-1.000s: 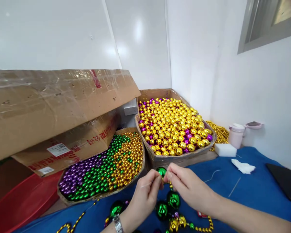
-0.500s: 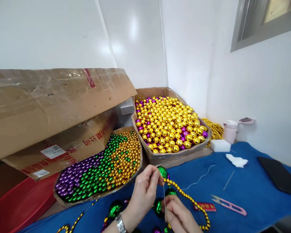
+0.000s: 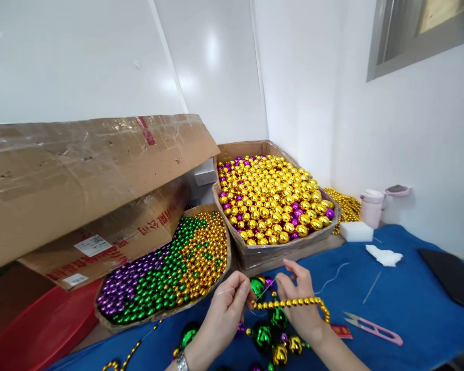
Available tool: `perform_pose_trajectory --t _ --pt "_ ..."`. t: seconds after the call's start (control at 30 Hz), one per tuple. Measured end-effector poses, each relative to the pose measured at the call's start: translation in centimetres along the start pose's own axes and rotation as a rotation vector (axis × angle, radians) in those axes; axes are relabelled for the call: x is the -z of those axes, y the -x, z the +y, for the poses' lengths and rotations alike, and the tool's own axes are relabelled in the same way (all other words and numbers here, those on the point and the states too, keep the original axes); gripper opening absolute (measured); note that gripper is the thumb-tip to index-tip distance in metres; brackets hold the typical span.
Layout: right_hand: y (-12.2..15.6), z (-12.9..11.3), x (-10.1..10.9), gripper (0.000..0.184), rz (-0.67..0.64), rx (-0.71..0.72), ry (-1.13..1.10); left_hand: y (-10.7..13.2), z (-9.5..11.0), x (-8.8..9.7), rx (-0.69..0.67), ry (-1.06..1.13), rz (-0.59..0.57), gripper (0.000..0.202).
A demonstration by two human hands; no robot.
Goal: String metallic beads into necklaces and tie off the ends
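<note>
My left hand [image 3: 228, 309], with a metal watch [image 3: 182, 361] at the wrist, is closed in a pinch on a thin white thread [image 3: 266, 289] by the end of a gold bead string [image 3: 294, 303]. The thread slants up to my right hand [image 3: 303, 309], whose fingertips seem closed on it while another finger sticks up. Across the right hand the gold beads run, then bend down at its far side. Below and between the hands lies a garland with big green balls [image 3: 262, 335], gold balls [image 3: 280, 354] and small purple ones, partly hidden by my hands.
On the blue cloth [image 3: 406, 288] lie pink-handled thread snips [image 3: 375, 329], a red packet [image 3: 341, 331], a needle-like rod [image 3: 371, 287], white tissue [image 3: 384, 255] and a black pad [image 3: 450, 278]. Behind stand a box of gold balls [image 3: 270, 201] and a box of mixed beads [image 3: 166, 273].
My right hand has risen from below the left hand to beside it, drawing the thread up to the right. The gold bead string now passes over the right hand.
</note>
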State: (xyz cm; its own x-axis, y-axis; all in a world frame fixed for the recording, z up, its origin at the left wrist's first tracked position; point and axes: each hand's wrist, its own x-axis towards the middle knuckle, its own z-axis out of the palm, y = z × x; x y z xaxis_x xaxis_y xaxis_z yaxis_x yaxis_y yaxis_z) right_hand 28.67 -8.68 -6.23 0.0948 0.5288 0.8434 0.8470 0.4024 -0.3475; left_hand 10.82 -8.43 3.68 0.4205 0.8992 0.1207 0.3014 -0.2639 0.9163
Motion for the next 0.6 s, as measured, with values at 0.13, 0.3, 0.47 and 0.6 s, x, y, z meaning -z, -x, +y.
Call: perform_pose_trajectory --t 0.13,0.3,0.47,0.6 --pt "-1.5 -0.6 -1.0 0.022 0.056 0.026 -0.018 -0.1 -0.2 0.6 0.0 -0.099 -0.041 0.029" --pt "-2.8 -1.5 -1.8 0.017 0.091 0.004 -0.106 0.0 0.1 0.9 -0.009 -0.117 -0.11 0.028" --pt "-1.0 -2.9 -2.1 0.017 -0.018 -0.136 -0.197 -0.1 -0.3 0.8 0.075 0.099 0.028 0.028" --pt "2.3 -5.3 -0.6 0.044 -0.185 -0.168 -0.262 -0.4 0.0 0.6 0.083 0.188 0.14 0.029"
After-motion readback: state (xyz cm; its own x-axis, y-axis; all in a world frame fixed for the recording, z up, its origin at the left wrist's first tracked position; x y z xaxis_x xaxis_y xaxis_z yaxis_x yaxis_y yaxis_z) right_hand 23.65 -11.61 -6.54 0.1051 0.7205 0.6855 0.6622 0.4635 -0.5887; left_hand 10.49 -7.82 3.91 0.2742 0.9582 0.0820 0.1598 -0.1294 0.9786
